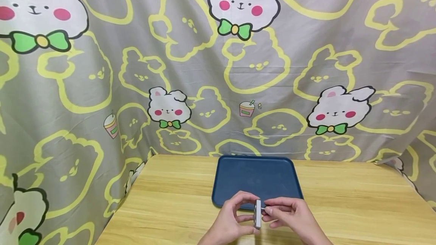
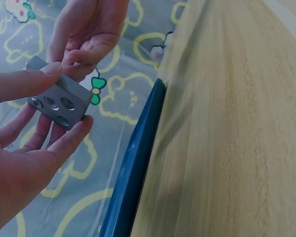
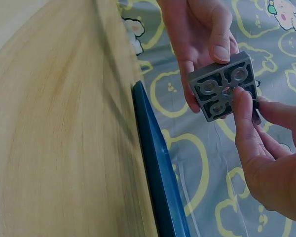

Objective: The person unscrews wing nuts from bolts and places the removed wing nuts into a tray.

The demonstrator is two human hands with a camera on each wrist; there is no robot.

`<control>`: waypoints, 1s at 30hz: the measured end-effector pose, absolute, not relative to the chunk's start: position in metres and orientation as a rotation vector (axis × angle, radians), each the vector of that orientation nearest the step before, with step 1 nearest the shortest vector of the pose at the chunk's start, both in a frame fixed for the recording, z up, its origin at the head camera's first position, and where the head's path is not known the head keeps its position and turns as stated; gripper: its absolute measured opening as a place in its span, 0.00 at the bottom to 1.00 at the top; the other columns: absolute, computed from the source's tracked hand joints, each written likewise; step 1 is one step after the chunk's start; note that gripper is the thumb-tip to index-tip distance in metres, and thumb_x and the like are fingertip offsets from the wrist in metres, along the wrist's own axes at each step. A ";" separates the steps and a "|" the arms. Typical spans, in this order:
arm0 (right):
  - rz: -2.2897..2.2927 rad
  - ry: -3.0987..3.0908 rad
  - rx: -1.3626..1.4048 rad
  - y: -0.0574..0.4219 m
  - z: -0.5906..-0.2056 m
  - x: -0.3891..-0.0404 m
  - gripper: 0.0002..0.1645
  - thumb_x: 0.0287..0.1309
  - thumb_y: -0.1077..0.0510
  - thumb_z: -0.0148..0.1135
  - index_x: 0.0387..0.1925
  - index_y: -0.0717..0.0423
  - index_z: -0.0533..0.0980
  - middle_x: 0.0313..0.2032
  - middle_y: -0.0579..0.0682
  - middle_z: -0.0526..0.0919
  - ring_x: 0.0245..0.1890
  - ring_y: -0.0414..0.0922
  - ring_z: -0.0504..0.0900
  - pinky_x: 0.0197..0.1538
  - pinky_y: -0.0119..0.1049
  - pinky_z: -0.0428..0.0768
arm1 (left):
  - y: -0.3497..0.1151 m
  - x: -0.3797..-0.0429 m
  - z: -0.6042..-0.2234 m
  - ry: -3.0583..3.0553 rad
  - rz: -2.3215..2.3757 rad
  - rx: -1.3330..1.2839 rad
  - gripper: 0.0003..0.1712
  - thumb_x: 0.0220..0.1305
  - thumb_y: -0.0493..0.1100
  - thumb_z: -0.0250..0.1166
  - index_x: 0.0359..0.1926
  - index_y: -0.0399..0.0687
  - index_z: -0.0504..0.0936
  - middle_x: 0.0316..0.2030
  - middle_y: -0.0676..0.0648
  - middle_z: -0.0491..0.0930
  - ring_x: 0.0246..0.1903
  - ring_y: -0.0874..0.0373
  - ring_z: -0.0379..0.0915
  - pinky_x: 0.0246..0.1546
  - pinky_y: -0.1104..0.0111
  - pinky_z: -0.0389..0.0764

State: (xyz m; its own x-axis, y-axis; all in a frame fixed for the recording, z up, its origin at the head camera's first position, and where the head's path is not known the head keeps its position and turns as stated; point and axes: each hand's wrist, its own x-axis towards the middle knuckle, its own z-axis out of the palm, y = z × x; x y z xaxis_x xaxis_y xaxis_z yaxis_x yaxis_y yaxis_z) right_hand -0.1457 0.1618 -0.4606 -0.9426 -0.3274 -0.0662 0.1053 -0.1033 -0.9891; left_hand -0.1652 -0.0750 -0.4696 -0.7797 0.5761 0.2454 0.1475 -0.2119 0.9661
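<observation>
My left hand [image 1: 232,216] grips a square grey metal plate [image 1: 257,214] by its edges, thumb on one side and fingers on the opposite one. It stands on edge, raised over the near side of the table. Several round holes show on the plate's face [image 2: 59,104] in the left wrist view; the other face [image 3: 222,90], in the right wrist view, is ribbed with ringed holes. Close beside it, my right hand [image 1: 294,214] pinches a small dark screw [image 3: 257,117], mostly hidden by the fingers. One right fingertip [image 3: 242,98] overlaps the ribbed face near its middle.
A dark blue tray [image 1: 257,177] lies on the wooden table [image 1: 173,188] just beyond the hands, its near rim partly behind them. A patterned grey curtain [image 1: 204,75] hangs behind the table and along the left side.
</observation>
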 end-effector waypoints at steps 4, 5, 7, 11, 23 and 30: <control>-2.124 1.905 -0.230 0.161 -0.461 -0.146 0.27 0.68 0.58 0.67 0.57 0.78 0.75 0.43 0.62 0.88 0.42 0.53 0.90 0.43 0.44 0.90 | -0.074 -0.165 -0.470 1.746 2.068 0.852 0.37 0.49 0.20 0.74 0.62 0.34 0.75 0.58 0.44 0.74 0.62 0.52 0.72 0.55 0.59 0.84; -2.123 1.914 -0.241 0.161 -0.461 -0.146 0.27 0.68 0.59 0.67 0.56 0.79 0.75 0.43 0.62 0.88 0.42 0.52 0.90 0.43 0.44 0.90 | -0.075 -0.165 -0.470 1.743 2.069 0.853 0.37 0.49 0.20 0.74 0.62 0.34 0.75 0.58 0.43 0.73 0.62 0.52 0.72 0.55 0.59 0.84; -2.118 1.947 -0.280 0.162 -0.462 -0.145 0.26 0.68 0.60 0.66 0.56 0.80 0.74 0.43 0.62 0.89 0.41 0.51 0.90 0.42 0.43 0.90 | -0.074 -0.165 -0.470 1.739 2.072 0.851 0.37 0.49 0.20 0.74 0.62 0.35 0.75 0.58 0.41 0.73 0.62 0.51 0.72 0.55 0.58 0.84; -2.103 2.053 -0.366 0.160 -0.462 -0.143 0.23 0.67 0.62 0.67 0.53 0.80 0.75 0.42 0.61 0.88 0.41 0.49 0.90 0.40 0.43 0.90 | -0.075 -0.166 -0.470 1.719 2.078 0.839 0.37 0.50 0.20 0.74 0.62 0.34 0.75 0.59 0.39 0.72 0.62 0.51 0.71 0.55 0.57 0.84; -1.892 2.852 -0.922 0.145 -0.466 -0.137 0.18 0.54 0.71 0.74 0.41 0.46 0.87 0.39 0.44 0.88 0.36 0.39 0.87 0.35 0.31 0.88 | -0.079 -0.169 -0.471 1.669 2.086 0.783 0.36 0.52 0.23 0.75 0.63 0.36 0.75 0.62 0.35 0.72 0.62 0.49 0.72 0.54 0.55 0.84; -1.778 3.085 -1.459 0.144 -0.474 -0.141 0.05 0.67 0.57 0.68 0.42 0.50 0.87 0.42 0.48 0.87 0.39 0.42 0.87 0.46 0.21 0.83 | -0.080 -0.169 -0.470 1.623 2.097 0.734 0.36 0.53 0.25 0.76 0.64 0.38 0.76 0.61 0.39 0.74 0.62 0.42 0.70 0.54 0.55 0.85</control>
